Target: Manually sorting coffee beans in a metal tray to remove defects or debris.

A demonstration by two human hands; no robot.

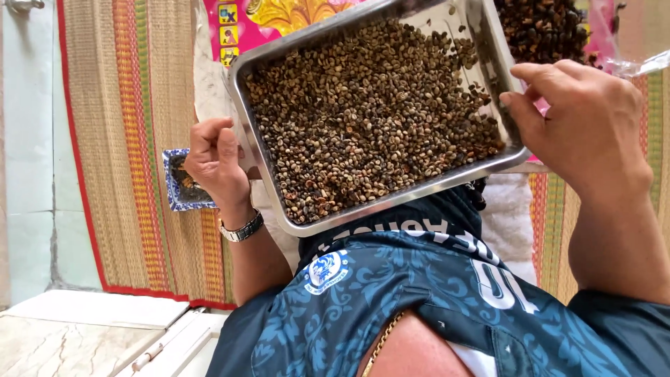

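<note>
A shiny, flat metal tray with a raised rim [391, 202] is held up over the lap by two bare hands, and it is tilted, with its far end higher than its near end. The tray is filled with many small brown and greenish beans [370, 112], which are spread over most of its floor and piled thicker toward the near, lower edge. The left side of the tray is gripped by the left hand [216, 164]; its fingers [209, 132] are curled and pressed close together at the rim, and the thumb cannot be seen clearly. A silver metal wristwatch [242, 229] is worn on the left wrist. The right side of the tray is held by the right hand [583, 129], and the rim is pinched between its thumb and the bent fingers [541, 73], which are kept close together. Under the tray, a dark blue shirt with a light blue leaf pattern [391, 307] can be seen, and a thin gold chain [384, 342] is worn at the neck. A woven straw mat with red, orange and green stripes [132, 139] is laid on the floor behind the hands. A small blue and white box with dark bits inside [180, 183] is set on the mat just beside the left hand. A heap of darker beans [541, 28] is seen past the far right corner of the tray, lying on a pink printed sheet [244, 24].
</note>
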